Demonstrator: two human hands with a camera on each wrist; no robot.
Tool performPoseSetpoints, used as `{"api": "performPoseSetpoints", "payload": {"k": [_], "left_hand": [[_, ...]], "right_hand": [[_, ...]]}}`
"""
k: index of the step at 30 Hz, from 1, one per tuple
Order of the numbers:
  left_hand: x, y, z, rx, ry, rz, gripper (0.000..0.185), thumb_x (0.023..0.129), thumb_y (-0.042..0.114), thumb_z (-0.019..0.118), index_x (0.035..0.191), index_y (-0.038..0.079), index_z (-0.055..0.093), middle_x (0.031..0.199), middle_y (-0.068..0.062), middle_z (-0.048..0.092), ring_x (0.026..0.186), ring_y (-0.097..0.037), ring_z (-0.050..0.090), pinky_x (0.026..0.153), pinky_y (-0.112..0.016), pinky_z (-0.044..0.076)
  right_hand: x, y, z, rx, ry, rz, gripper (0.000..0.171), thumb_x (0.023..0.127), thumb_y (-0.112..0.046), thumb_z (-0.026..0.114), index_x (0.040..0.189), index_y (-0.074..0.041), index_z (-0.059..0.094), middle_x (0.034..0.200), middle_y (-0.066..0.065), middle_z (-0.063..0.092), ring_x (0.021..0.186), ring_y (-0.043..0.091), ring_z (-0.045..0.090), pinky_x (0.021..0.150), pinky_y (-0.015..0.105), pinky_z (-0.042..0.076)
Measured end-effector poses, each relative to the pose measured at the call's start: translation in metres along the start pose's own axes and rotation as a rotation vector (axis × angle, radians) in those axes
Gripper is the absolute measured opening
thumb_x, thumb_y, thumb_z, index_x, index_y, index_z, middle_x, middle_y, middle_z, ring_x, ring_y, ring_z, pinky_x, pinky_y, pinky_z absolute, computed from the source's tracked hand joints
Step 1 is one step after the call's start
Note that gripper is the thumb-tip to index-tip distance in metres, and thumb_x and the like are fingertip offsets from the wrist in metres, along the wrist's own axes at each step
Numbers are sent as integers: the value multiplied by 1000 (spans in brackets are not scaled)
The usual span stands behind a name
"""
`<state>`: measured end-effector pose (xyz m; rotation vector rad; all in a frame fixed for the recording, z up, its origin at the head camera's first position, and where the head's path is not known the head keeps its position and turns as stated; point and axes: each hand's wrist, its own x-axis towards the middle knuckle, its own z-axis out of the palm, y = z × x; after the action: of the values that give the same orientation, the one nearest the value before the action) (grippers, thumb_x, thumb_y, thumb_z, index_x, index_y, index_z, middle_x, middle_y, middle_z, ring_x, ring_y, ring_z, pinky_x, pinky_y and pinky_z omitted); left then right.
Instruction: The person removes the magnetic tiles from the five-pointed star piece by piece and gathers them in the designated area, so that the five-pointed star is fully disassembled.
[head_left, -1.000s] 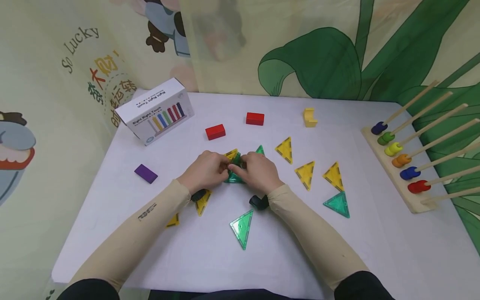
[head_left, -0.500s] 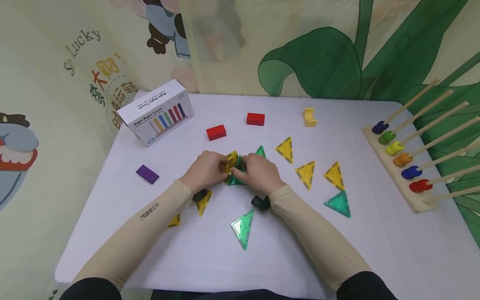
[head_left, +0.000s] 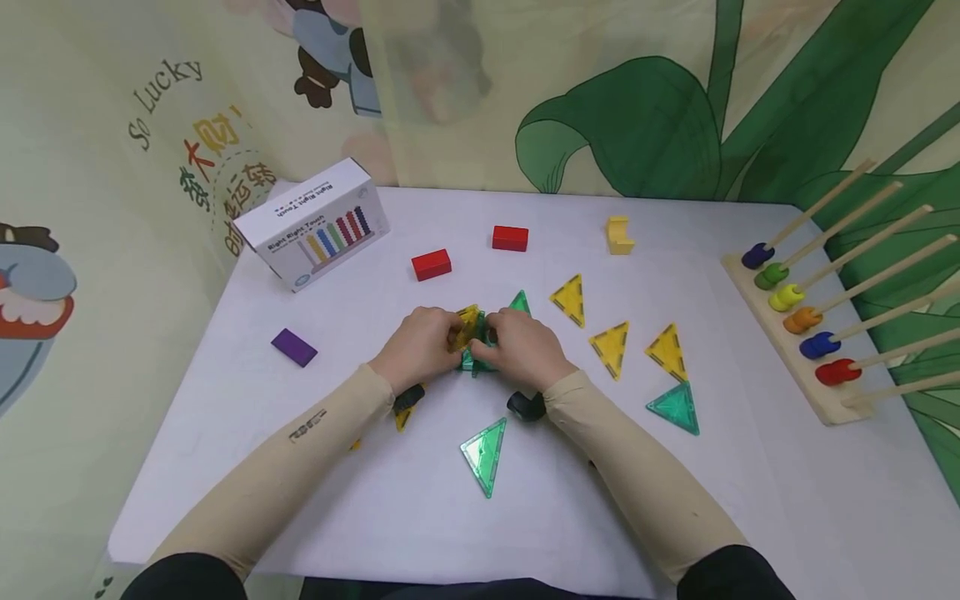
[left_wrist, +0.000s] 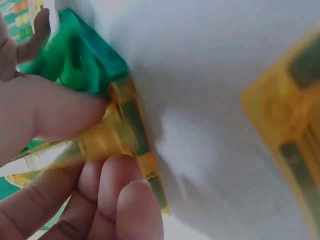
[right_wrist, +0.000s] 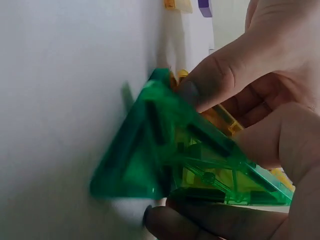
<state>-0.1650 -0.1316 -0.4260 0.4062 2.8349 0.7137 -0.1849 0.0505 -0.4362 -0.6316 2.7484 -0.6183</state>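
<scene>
My left hand (head_left: pixel 422 342) pinches a yellow translucent triangular magnetic tile (left_wrist: pixel 131 122) between thumb and fingers, over the middle of the table. Right beside it, my right hand (head_left: pixel 529 348) holds green triangular magnetic tiles (right_wrist: pixel 132 165) that meet at an angle. In the left wrist view, the yellow tile's upper end touches the green ones. Both hands cover much of these tiles, so how they are joined cannot be told. Another green tile (head_left: pixel 519 302) shows just behind the right hand. A loose green tile (head_left: pixel 484 457) lies flat in front of the hands.
To the right lie several yellow tiles (head_left: pixel 611 348) and a green one (head_left: pixel 677 408). Red blocks (head_left: pixel 432 264), a yellow notched block (head_left: pixel 618 236) and a white box (head_left: pixel 315 223) stand behind. A purple block (head_left: pixel 294 347) lies left; a pegged bead rack (head_left: pixel 798 333) stands far right.
My left hand has shifted slightly right and nearer me, tilting the yellow tile toward the green ones. The right hand has moved very slightly right. The loose pieces have stayed put.
</scene>
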Motion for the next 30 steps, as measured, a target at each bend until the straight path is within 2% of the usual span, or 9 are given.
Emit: {"api": "performPoseSetpoints", "payload": {"k": [4,8,13,16,19,23,27,30], "left_hand": [[1,2,0,27,-21,-17,37,88,15,79,121,-1,73,107,-14,75,93,-24,66,91,-39,60],[2,1,-2,14,-53,-17,33,89,13,77,120,0,73,107,-14,74,95,-25,65,93,-41,59],[2,-1,-4,-5,-79,-12,27,89,8,76,116,3,74,104,-12,73,95,-25,62,92,-40,58],[2,-2,-5,-8,-97,-14,29,88,7,76,116,4,74,106,-12,73,96,-25,61,92,-40,58],[1,-3,-7,5,-114,-8,36,88,9,78,123,3,72,114,-14,73,99,-25,62,96,-41,58],[-1,-4,-9,23,-127,-7,45,88,12,80,130,2,70,117,-14,73,101,-26,62,97,-41,58],[-3,-3,-10,26,-129,-13,48,87,12,80,132,3,69,115,-14,72,100,-26,62,95,-40,58],[-2,-2,-9,35,-126,-11,49,86,12,81,133,3,69,116,-14,72,101,-26,62,96,-41,58]], "right_hand": [[-1,2,0,25,2,8,40,96,-46,69,108,-8,74,83,4,64,75,19,57,60,28,42],[-2,4,2,72,34,27,51,91,-57,74,112,-11,77,79,2,66,79,18,59,62,27,44],[-3,2,6,59,93,47,57,89,-63,72,103,-9,78,67,1,60,66,17,57,53,26,37],[-4,-1,8,44,108,61,60,88,-66,71,97,-8,76,65,2,60,61,16,56,49,25,36],[-5,-4,10,22,105,80,61,83,-68,75,97,-8,73,74,3,65,64,16,58,51,27,39],[-5,-8,13,-39,80,91,74,76,-66,83,117,-6,69,99,4,69,80,16,64,61,31,53],[-4,-12,16,-97,68,83,89,75,-65,85,133,-3,61,115,8,68,92,19,67,71,37,61],[-2,-13,17,-102,67,85,87,76,-61,85,136,-3,60,117,8,69,95,19,68,75,38,62]]}}
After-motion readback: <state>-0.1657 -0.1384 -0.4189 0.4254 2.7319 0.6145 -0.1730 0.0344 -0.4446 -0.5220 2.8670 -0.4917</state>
